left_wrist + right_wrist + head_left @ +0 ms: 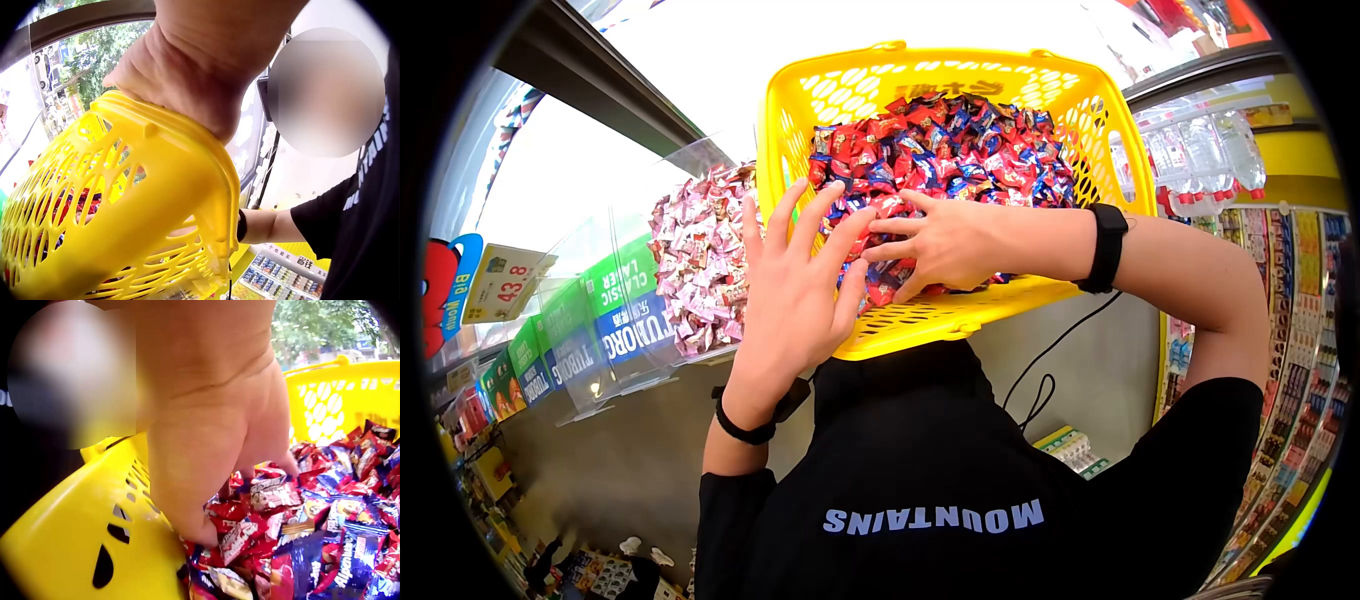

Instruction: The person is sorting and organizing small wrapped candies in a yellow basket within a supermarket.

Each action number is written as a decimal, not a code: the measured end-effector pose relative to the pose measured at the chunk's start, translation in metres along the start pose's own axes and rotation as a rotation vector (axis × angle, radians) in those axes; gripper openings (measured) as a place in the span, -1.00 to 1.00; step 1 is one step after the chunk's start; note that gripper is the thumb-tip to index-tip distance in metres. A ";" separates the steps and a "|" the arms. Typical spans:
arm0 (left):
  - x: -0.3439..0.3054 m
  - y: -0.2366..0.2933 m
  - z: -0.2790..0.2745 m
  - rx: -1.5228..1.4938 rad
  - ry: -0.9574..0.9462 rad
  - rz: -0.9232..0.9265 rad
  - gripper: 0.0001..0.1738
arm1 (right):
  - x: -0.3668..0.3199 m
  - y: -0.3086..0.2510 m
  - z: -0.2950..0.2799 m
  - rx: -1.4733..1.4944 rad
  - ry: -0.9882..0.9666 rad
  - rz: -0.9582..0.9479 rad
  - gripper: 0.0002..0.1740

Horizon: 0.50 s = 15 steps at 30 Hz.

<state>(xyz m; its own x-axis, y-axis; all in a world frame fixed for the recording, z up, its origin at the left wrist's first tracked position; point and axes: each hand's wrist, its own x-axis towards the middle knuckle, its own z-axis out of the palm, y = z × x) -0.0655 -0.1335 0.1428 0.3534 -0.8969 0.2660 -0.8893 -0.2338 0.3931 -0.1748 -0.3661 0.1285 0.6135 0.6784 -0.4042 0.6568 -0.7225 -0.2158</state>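
A yellow plastic basket (783,110) holds a heap of wrapped candies (945,150) in red and blue wrappers. My right hand (960,240) reaches in over the candies, its fingers spread and the tips down at the wrappers. In the right wrist view, that hand (212,444) comes down beside the basket wall (75,519), thumb and fingertips among the candies (300,512). At the basket's left near corner, my left hand (795,290) extends over the rim with its fingers spread. The left wrist view shows the hand's heel (194,87) right at the basket rim (187,128).
Left of the basket, pink-wrapped candies (705,260) fill a clear bin, beside green and blue beer cartons (615,300) and a price sign (505,283). Bottled water packs (1210,155) stand at the right, near a stocked shelf (1300,350). A black cord (1040,395) hangs below.
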 end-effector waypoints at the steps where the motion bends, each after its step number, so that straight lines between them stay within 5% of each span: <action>1: 0.000 0.000 0.000 -0.009 0.002 0.000 -0.47 | 0.001 0.000 0.001 -0.017 -0.006 0.038 -0.44; 4: 0.000 0.000 -0.001 -0.028 0.009 -0.006 -0.47 | 0.000 -0.002 -0.005 -0.089 -0.123 0.149 -0.40; 15: 0.000 -0.002 0.000 -0.059 0.013 0.012 -0.53 | -0.053 0.038 0.015 -0.217 -0.057 0.530 -0.19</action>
<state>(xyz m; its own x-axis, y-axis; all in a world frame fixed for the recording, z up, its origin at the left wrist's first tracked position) -0.0636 -0.1331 0.1415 0.3467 -0.8945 0.2822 -0.8749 -0.2001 0.4409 -0.1893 -0.4318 0.1286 0.8629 0.2184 -0.4557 0.3447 -0.9139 0.2146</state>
